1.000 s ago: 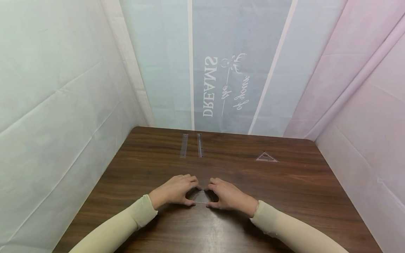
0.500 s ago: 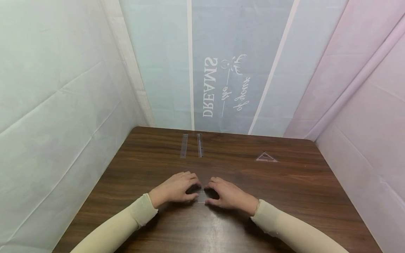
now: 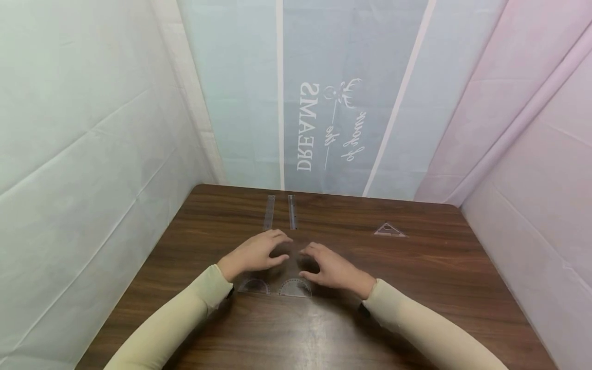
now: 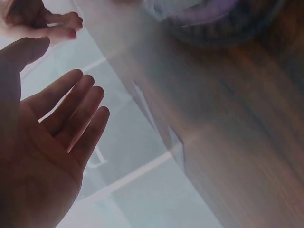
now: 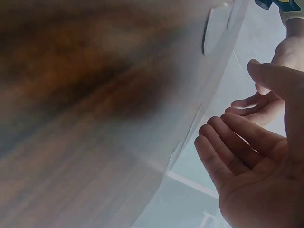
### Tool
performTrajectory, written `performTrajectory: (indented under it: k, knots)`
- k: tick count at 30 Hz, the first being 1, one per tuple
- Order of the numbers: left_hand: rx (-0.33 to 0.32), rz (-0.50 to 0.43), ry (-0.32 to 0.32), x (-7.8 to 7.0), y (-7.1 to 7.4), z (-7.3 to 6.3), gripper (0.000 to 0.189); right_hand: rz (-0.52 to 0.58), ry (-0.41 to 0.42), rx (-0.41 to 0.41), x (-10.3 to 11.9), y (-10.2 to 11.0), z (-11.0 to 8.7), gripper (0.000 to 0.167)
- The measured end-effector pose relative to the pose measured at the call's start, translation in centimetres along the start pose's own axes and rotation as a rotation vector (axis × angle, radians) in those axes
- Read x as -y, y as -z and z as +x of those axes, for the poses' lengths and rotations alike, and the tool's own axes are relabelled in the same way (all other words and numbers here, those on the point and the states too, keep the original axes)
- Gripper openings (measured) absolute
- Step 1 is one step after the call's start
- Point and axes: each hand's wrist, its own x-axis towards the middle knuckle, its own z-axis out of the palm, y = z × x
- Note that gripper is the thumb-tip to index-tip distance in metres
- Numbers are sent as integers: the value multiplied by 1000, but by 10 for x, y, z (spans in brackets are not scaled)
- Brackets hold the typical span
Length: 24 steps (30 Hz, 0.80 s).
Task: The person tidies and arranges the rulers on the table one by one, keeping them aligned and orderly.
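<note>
Two clear protractors lie flat, side by side, on the dark wooden table: a left protractor (image 3: 254, 287) and a right protractor (image 3: 295, 288). Beyond them my left hand (image 3: 259, 251) hovers with nothing in it, thumb apart from loosely straight fingers. My right hand (image 3: 335, 264) faces it, also holding nothing, just past the right protractor. Both wrist views confirm bare palms, with the left hand (image 4: 61, 118) and the right hand (image 5: 256, 166) relaxed. A blurred, clear curved piece with dark marks (image 4: 223, 21) shows at the top of the left wrist view.
Toward the back edge lie two clear rulers, a left ruler (image 3: 269, 211) and a right ruler (image 3: 292, 211), roughly parallel. A clear set square (image 3: 390, 230) lies at the back right. Fabric hangings (image 3: 342, 103) enclose the table (image 3: 416, 308) at the back and sides.
Both hands have come away from the right protractor and moved forward, toward the back of the table. Both protractors are now uncovered. The rulers and set square stay where they were.
</note>
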Motion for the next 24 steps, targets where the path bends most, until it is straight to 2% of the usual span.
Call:
performTrajectory:
  k: [8, 17, 24]
  knots:
    - [-38, -113, 70, 27, -3, 14, 50, 61, -87, -28, -16, 4, 12, 58]
    - [-45, -147, 146, 54, 0, 34, 55, 77, -154, -40, -33, 4, 26, 60]
    - [-43, -173, 196, 65, 3, 52, 57, 69, -211, -64, -40, 10, 38, 62]
